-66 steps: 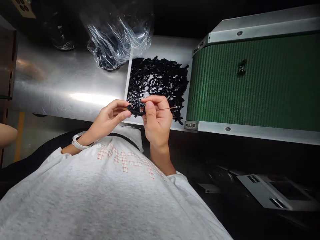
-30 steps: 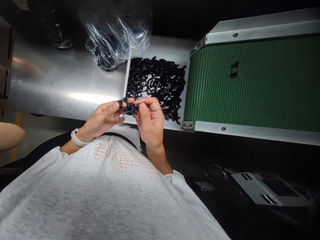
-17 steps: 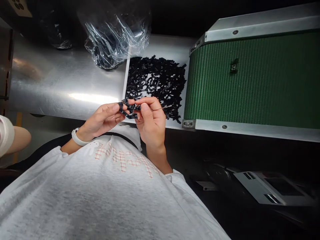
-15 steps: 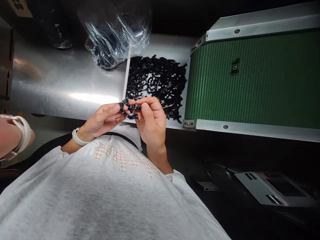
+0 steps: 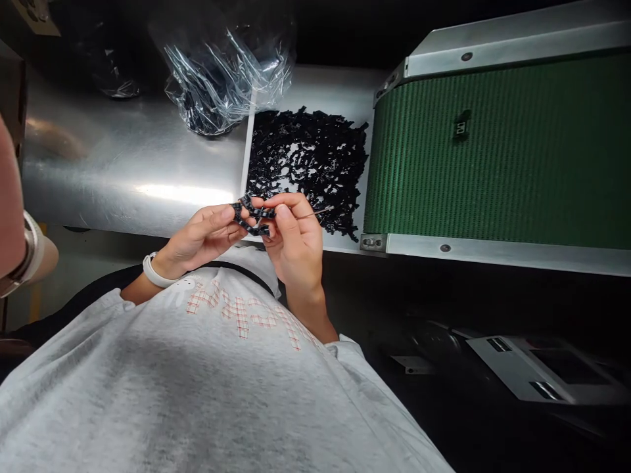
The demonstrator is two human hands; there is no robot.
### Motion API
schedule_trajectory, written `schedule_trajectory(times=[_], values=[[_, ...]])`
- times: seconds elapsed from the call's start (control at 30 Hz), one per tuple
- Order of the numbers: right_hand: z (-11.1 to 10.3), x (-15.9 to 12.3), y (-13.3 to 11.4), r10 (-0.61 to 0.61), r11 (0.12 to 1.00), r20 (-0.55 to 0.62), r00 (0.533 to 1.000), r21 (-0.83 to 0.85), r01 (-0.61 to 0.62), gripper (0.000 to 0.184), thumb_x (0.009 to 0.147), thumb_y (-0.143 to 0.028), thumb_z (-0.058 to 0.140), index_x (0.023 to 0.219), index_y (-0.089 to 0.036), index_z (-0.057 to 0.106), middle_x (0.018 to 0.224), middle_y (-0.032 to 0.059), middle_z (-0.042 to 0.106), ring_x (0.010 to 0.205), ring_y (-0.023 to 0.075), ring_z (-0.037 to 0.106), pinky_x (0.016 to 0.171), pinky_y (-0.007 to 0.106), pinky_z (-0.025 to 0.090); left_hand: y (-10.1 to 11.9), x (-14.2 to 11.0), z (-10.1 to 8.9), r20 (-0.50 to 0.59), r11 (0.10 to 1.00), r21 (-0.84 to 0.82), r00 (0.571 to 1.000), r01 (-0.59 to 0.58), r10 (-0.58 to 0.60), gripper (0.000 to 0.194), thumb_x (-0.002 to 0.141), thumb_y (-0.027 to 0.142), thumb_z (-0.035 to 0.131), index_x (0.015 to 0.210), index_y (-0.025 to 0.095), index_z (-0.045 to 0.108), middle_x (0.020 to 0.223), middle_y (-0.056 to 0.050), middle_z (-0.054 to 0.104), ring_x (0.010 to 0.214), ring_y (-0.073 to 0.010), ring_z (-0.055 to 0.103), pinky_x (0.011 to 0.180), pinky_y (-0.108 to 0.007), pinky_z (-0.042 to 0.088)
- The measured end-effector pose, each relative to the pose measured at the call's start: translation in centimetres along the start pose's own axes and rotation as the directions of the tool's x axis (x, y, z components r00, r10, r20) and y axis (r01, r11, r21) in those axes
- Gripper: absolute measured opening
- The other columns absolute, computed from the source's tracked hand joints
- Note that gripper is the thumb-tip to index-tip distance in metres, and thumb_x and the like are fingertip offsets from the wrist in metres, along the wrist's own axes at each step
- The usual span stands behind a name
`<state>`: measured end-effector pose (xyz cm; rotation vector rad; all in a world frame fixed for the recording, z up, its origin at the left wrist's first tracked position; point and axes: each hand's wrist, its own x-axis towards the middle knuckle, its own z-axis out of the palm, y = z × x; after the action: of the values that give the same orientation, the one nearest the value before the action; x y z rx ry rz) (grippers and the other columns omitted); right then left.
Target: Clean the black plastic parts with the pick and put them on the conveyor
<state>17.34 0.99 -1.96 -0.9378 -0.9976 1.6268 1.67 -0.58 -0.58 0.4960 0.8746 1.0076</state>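
Note:
Between my hands is a curved black plastic part (image 5: 256, 230) with a toothed, segmented look. My left hand (image 5: 202, 233) pinches its left end between thumb and fingers. The fingers of my right hand (image 5: 298, 240) close on its right side, and a thin metal pick (image 5: 320, 211) sticks out from them to the right. The pick's other end is hidden by the fingers. Just beyond my hands, a white tray (image 5: 249, 141) holds a spread heap of small black plastic pieces (image 5: 335, 151).
Right of the tray is a green conveyor belt (image 5: 517, 164) carrying one small black piece (image 5: 461, 127). A clear plastic bag (image 5: 221, 92) stands behind on the steel table (image 5: 98, 164). At the left edge, another person's arm (image 5: 10, 203) shows. A grey panel device (image 5: 537, 368) sits lower right.
My right hand has shifted slightly left, with the pick still in it. The other person's arm at the left edge has moved up and outward. The piece on the belt has barely moved.

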Motion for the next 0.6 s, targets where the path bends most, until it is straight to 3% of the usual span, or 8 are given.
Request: schedule_trajectory(times=[0.1,0.33,0.6], values=[[-0.03,0.00,0.01,-0.003,1.000,-0.002,1.000,0.023,0.003,0.030,0.087,-0.059,0.070,0.091,-0.029,0.066,0.065,-0.0052,0.046,0.054,0.0101,0.038,0.045,0.023,0.030,-0.02,0.02,0.04,0.004,1.000,-0.029,1.000,0.010,-0.010,0.034,0.065,0.052,0.090,0.076,0.023,0.078,0.089,0.000,0.073,0.079,-0.0106,0.067,0.086,-0.025,0.059],[0.09,0.11,-0.19,0.011,1.000,-0.009,1.000,-0.016,-0.011,0.034,0.086,-0.062,0.069,0.090,-0.029,0.064,0.067,-0.0050,0.047,0.053,0.0095,0.039,0.045,0.023,0.032,0.11,0.08,-0.04,0.016,0.999,0.032,1.000,0.017,-0.017,0.041,0.067,0.059,0.086,0.087,0.023,0.079,0.094,-0.003,0.074,0.088,-0.0171,0.071,0.090,-0.031,0.060],[0.27,0.45,-0.08,0.009,1.000,-0.011,1.000,0.006,-0.009,0.034,0.086,-0.062,0.070,0.089,-0.028,0.064,0.064,-0.0061,0.043,0.051,0.0086,0.037,0.043,0.022,0.031,0.27,0.29,-0.03,0.008,1.000,-0.003,1.000,0.027,-0.027,0.040,0.064,0.057,0.089,0.085,0.024,0.080,0.091,-0.002,0.074,0.083,-0.0151,0.071,0.085,-0.028,0.061]])
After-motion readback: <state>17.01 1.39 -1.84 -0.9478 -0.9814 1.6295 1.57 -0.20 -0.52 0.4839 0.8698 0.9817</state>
